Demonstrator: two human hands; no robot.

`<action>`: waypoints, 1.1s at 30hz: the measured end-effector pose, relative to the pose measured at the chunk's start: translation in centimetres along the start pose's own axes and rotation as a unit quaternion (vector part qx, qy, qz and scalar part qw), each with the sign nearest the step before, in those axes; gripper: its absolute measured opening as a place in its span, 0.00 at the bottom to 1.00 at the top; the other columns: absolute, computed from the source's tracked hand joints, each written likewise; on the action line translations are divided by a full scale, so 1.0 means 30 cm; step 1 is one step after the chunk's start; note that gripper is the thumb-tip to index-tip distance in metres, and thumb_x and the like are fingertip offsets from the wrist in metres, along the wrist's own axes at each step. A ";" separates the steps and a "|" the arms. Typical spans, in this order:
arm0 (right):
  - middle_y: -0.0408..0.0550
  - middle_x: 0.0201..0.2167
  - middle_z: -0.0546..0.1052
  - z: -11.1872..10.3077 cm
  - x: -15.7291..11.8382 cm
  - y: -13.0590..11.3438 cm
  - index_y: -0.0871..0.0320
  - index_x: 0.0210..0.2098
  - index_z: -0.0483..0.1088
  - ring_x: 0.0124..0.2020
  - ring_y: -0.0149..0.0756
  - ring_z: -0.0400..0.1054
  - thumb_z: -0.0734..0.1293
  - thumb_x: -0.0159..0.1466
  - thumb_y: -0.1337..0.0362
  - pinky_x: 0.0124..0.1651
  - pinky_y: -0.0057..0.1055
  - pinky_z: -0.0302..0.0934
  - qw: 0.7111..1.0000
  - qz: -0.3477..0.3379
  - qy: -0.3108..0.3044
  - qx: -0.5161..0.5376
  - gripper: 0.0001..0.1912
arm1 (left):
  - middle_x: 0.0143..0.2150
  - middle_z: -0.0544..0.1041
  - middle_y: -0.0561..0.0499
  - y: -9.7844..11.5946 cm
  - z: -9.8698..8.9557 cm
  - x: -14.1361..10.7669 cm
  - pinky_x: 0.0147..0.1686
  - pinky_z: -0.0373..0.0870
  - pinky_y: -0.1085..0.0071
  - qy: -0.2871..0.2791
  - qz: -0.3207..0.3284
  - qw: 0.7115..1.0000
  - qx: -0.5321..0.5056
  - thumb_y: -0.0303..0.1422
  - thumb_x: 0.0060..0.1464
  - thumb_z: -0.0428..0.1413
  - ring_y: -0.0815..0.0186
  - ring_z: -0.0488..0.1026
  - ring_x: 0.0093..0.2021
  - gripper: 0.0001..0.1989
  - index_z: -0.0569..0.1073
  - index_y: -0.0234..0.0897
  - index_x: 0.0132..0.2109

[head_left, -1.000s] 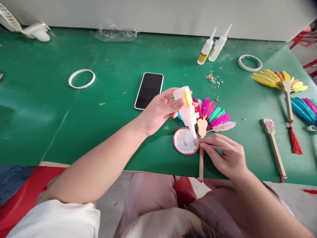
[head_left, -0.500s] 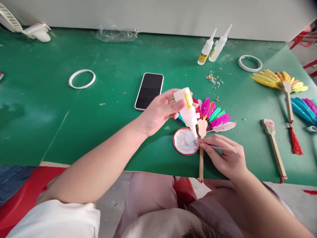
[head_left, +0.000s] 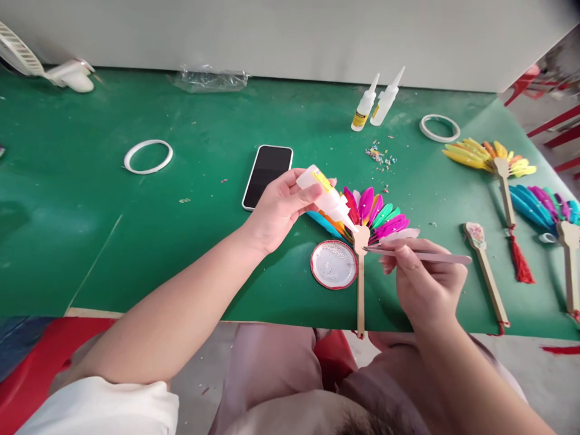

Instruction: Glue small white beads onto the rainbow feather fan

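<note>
My left hand (head_left: 285, 208) is closed around a white glue bottle (head_left: 324, 192) with a yellow label, tilted so its nozzle points down at the wooden head of a feather fan (head_left: 361, 238). Pink, green, red and blue feathers spread from that fan, and its handle lies toward the table's front edge. In my right hand (head_left: 426, 275) are slim tweezers (head_left: 421, 255), their tips at the right side of the fan's wooden head. A round white dish (head_left: 334, 281) with a red rim, holding small pearly beads, lies just left of the handle.
On the green table (head_left: 203, 241) are a phone (head_left: 268, 175), two more glue bottles (head_left: 361, 112), tape rolls (head_left: 148, 157) and scattered small bits (head_left: 379, 154). To the right lie a yellow feather fan (head_left: 502, 175), a blue-purple fan (head_left: 566, 232) and a featherless wooden handle (head_left: 487, 272).
The glue bottle's nozzle has moved from above the dish's right edge up to the fan's wooden head. The tweezers have moved from the dish's edge to the right of the fan head.
</note>
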State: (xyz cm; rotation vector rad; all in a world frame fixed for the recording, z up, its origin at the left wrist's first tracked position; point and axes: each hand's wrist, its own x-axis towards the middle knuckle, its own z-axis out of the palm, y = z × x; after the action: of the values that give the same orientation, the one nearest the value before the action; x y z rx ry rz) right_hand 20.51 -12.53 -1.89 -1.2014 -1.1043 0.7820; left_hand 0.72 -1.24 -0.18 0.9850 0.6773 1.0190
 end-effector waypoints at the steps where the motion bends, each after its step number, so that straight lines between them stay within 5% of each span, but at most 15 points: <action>1: 0.45 0.26 0.77 0.010 0.007 -0.003 0.55 0.31 0.77 0.22 0.31 0.68 0.69 0.59 0.64 0.20 0.29 0.61 1.000 0.006 0.013 0.023 0.04 | 0.37 0.78 0.52 0.000 -0.002 0.003 0.40 0.70 0.73 0.012 0.009 1.000 0.001 0.37 0.47 0.64 0.66 0.75 0.46 0.14 0.72 0.37 0.39; 7: 0.44 0.21 0.76 0.068 0.043 -0.021 0.56 0.28 0.77 0.20 0.29 0.67 0.71 0.57 0.64 0.19 0.27 0.59 0.992 0.020 0.063 0.108 0.03 | 0.33 0.77 0.53 0.023 -0.008 0.013 0.40 0.69 0.73 0.068 0.034 0.997 0.009 0.36 0.43 0.66 0.69 0.76 0.40 0.14 0.70 0.36 0.34; 15: 0.42 0.18 0.74 0.123 0.054 -0.029 0.55 0.28 0.77 0.18 0.28 0.65 0.69 0.59 0.65 0.20 0.27 0.59 0.990 0.015 0.054 0.128 0.04 | 0.32 0.76 0.55 0.041 -0.025 0.013 0.41 0.67 0.74 0.066 0.047 0.997 -0.007 0.39 0.46 0.64 0.69 0.76 0.41 0.13 0.70 0.37 0.34; 25: 0.45 0.25 0.79 0.122 0.046 -0.015 0.57 0.27 0.76 0.20 0.28 0.67 0.70 0.58 0.63 0.21 0.29 0.62 0.993 0.016 0.052 0.108 0.04 | 0.31 0.75 0.55 0.041 -0.020 0.018 0.34 0.65 0.75 0.082 0.030 0.996 -0.020 0.40 0.40 0.67 0.71 0.74 0.37 0.17 0.70 0.36 0.33; 33: 0.41 0.18 0.74 0.122 0.042 -0.011 0.56 0.29 0.76 0.18 0.29 0.66 0.70 0.58 0.63 0.20 0.29 0.60 0.994 0.018 0.038 0.097 0.04 | 0.30 0.74 0.55 0.036 -0.013 0.012 0.35 0.66 0.74 0.073 0.017 0.997 -0.032 0.40 0.39 0.67 0.69 0.74 0.38 0.18 0.70 0.37 0.33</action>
State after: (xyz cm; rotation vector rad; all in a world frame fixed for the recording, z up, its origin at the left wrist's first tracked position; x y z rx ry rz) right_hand 17.42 -10.27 -1.29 -1.0804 -0.9234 0.8453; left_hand 0.11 -0.57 0.63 0.8736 0.7460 1.1438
